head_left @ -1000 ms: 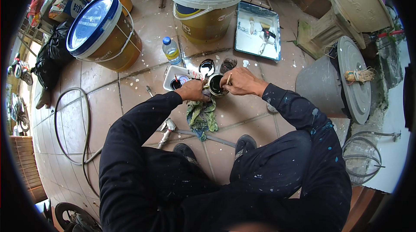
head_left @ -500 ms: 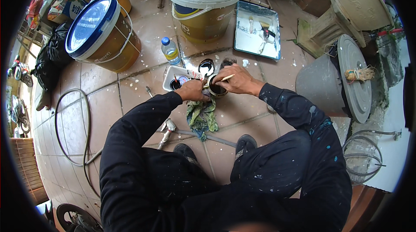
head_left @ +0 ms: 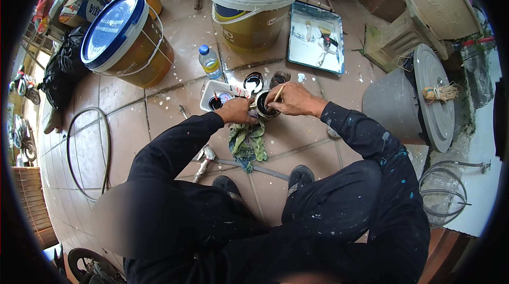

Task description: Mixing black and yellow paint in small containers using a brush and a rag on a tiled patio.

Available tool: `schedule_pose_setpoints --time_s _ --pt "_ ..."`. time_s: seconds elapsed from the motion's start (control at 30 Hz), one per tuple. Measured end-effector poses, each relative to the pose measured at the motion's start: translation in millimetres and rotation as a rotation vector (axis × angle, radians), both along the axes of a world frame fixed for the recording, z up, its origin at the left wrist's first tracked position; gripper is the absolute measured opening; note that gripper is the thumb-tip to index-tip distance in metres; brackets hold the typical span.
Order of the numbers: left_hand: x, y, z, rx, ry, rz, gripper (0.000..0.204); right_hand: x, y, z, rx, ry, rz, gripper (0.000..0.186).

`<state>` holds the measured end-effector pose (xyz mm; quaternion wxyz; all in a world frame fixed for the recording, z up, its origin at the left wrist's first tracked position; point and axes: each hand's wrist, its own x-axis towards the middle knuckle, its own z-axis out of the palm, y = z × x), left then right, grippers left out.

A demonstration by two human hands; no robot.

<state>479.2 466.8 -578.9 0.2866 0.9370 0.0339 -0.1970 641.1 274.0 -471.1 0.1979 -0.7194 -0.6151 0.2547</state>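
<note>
A small can [head_left: 269, 113] with dark liquid inside stands on the tiles in front of me. My left hand [head_left: 236, 111] is closed at its left side, fingers pressed to the rim, above a green stained rag [head_left: 248, 143]. From the right, my right hand [head_left: 298, 100] pinches a thin pale stick [head_left: 279, 93], whose lower end is inside the can. Just beyond the can lie a round lid [head_left: 253, 82] with black and white paint and a dark round piece [head_left: 280, 78]. Beside my left hand sits a white tub [head_left: 209, 92] holding a small dark cup [head_left: 215, 103].
Two blue-lidded paint pails [head_left: 253, 24] stand beyond, with a water bottle [head_left: 210, 64] between. A paint tray [head_left: 316, 67] holds white paint and a brush. A spray gun [head_left: 205, 161] and hose [head_left: 110, 141] lie left. A grey lidded bin [head_left: 387, 104] is at right.
The stick in my right hand has tipped more upright, and that hand has shifted slightly right. My left hand stays at the can. A blurred round patch now covers the lower left.
</note>
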Motion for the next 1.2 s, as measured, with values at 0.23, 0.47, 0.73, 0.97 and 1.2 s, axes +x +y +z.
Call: schedule_pose_setpoints --time_s 0.23,0.47,0.73,0.97,1.2 --pt "2 3 -5 0.012 0.004 -0.031 0.090 2 -1 2 -0.085 -0.015 0.012 0.021" --pt "-1 2 -2 0.034 0.012 -0.020 0.089 1 1 3 0.007 0.016 -0.030 0.021" --pt "2 -2 7 0.032 0.016 -0.009 0.081 6 -3 -1 -0.019 0.059 -0.020 0.017" --pt "-1 1 -2 0.016 -0.011 -0.007 0.081 2 2 6 -0.031 0.011 0.006 0.022" --pt "1 -2 7 0.018 0.005 0.000 0.080 4 1 0 -0.089 -0.033 0.069 0.024"
